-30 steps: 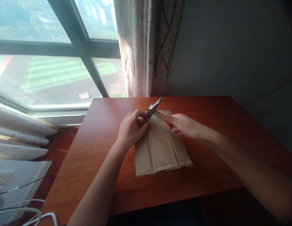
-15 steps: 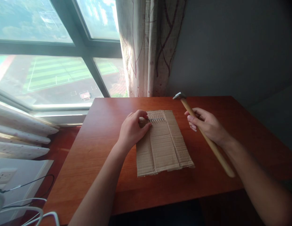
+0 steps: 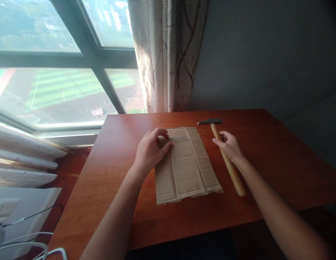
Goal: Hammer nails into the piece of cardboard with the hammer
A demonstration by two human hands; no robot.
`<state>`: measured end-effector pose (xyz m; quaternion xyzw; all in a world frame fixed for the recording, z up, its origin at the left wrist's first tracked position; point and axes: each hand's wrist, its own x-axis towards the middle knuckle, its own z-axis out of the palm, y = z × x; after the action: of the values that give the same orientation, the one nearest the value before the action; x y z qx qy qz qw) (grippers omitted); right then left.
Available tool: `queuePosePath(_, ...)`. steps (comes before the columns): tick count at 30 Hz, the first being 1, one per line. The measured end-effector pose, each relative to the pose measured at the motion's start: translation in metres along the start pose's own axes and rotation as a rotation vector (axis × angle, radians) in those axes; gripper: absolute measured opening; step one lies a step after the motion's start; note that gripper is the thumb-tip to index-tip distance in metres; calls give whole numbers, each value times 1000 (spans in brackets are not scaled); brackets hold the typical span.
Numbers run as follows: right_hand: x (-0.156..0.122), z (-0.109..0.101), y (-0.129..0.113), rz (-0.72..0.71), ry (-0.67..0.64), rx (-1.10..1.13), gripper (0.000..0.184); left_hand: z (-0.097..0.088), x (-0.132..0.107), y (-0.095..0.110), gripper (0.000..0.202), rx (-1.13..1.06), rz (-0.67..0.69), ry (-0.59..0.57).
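A piece of corrugated cardboard [image 3: 186, 169] lies flat on the table, with a small strip dotted with holes [image 3: 178, 134] near its far edge. Along the strip's near side runs a row of small dark marks, too fine to name. At the strip's left end is my left hand [image 3: 149, 150], resting on the cardboard with thumb and index finger curled towards each other. Whatever lies between those fingertips is too small to make out. My right hand [image 3: 229, 146] grips a hammer [image 3: 230, 168] by its wooden handle, right of the cardboard. The dark metal head is at the far end.
Everything lies on a reddish-brown wooden table [image 3: 110, 184]. Beyond it hang a patterned curtain [image 3: 159, 54] and a grey wall [image 3: 251, 54]. A large window [image 3: 62, 86] is at the left. White cables [image 3: 29, 245] and a wall socket [image 3: 7, 207] are at the lower left.
The hammer has swung: its head is lower and turned broadside, and the handle's end has moved left. My right hand has shifted slightly left with it. My left hand stays on the cardboard.
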<state>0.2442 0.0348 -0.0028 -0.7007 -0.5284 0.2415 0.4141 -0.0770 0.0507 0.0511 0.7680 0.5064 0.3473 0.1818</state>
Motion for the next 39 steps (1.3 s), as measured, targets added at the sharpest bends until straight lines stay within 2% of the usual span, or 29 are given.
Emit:
queuePosePath(5,9,9,18,1,40,-108,26,0,0,0,24,-10,3,3)
queuePosePath(12,15,13,18,34,17,-284,22,0,0,-1,25,-13,-1,3)
queuePosePath(25,19,15,12,57,0,-358,18,1,0,-1,26,-14,1,-2)
queuePosePath(39,22,16,14,69,-39,-389,21,1,-1,-1,25,-19,16,4)
